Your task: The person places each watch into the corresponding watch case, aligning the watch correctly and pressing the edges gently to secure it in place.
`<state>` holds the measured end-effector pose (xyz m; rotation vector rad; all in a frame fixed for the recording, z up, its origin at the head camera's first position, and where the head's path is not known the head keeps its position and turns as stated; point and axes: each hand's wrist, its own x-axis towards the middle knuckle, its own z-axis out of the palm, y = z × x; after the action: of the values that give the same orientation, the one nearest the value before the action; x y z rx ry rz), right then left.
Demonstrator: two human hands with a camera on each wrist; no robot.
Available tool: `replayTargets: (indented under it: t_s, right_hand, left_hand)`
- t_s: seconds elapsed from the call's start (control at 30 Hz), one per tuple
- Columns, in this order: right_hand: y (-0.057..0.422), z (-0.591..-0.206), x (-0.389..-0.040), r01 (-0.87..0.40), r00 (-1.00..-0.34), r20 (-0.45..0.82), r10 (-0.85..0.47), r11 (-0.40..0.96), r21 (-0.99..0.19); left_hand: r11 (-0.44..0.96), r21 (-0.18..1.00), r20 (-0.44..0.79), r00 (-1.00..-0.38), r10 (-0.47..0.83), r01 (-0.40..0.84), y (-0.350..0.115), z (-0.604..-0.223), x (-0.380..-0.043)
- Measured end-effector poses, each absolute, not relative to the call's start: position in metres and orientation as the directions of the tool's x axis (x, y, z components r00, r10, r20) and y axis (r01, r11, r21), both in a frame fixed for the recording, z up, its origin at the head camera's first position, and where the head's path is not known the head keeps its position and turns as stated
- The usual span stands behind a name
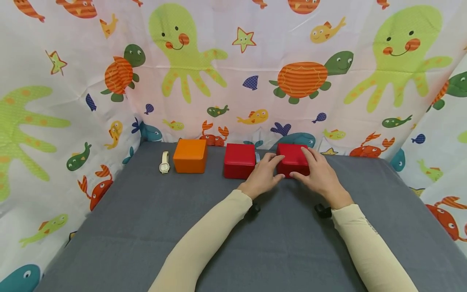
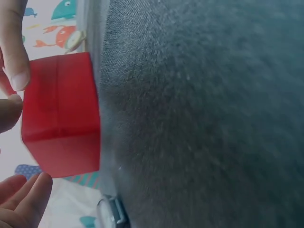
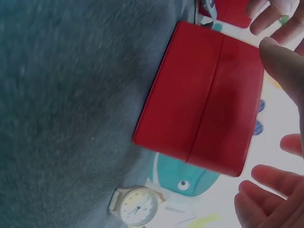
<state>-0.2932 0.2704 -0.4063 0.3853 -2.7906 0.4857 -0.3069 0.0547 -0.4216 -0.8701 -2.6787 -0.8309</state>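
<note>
A red box (image 1: 293,159) with a lid seam stands at the right of the row. My left hand (image 1: 263,174) is at its left side and my right hand (image 1: 321,173) at its right side, fingers spread and slightly bent around it. In the left wrist view fingertips lie at the edges of the red box (image 2: 61,114); whether they press on it I cannot tell. From the right wrist, the box (image 3: 199,97) looks closed. A cream-strapped watch (image 3: 137,207) sits beside it, hidden by my right hand in the head view.
Left of my hands stand another red box (image 1: 238,161) and an orange box (image 1: 189,156). A gold-toned watch (image 1: 164,163) lies at the far left. Between the red boxes is a dark-edged watch (image 2: 113,213). A sea-animal curtain (image 1: 226,81) backs the grey table (image 1: 146,227).
</note>
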Motion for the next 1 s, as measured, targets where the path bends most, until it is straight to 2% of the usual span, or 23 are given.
replayTargets:
  t_s: [0.3, 0.7, 1.0]
  right_hand:
    - [0.281, -0.411, -0.307, -0.255, -0.954, 0.242, -0.176, 0.902, -0.349]
    - [0.285, -0.414, -0.313, -0.194, -0.978, 0.161, -0.131, 0.856, -0.479]
    - [0.285, -0.414, -0.313, -0.185, -0.981, 0.145, -0.129, 0.848, -0.497]
  left_hand:
    - [0.701, 0.576, 0.229, -0.906, 0.356, 0.421, 0.077, -0.425, -0.319]
    - [0.679, 0.663, 0.193, -0.948, 0.252, 0.315, 0.100, -0.429, -0.330]
    - [0.662, 0.680, 0.215, -0.948, 0.233, 0.317, 0.101, -0.428, -0.331]
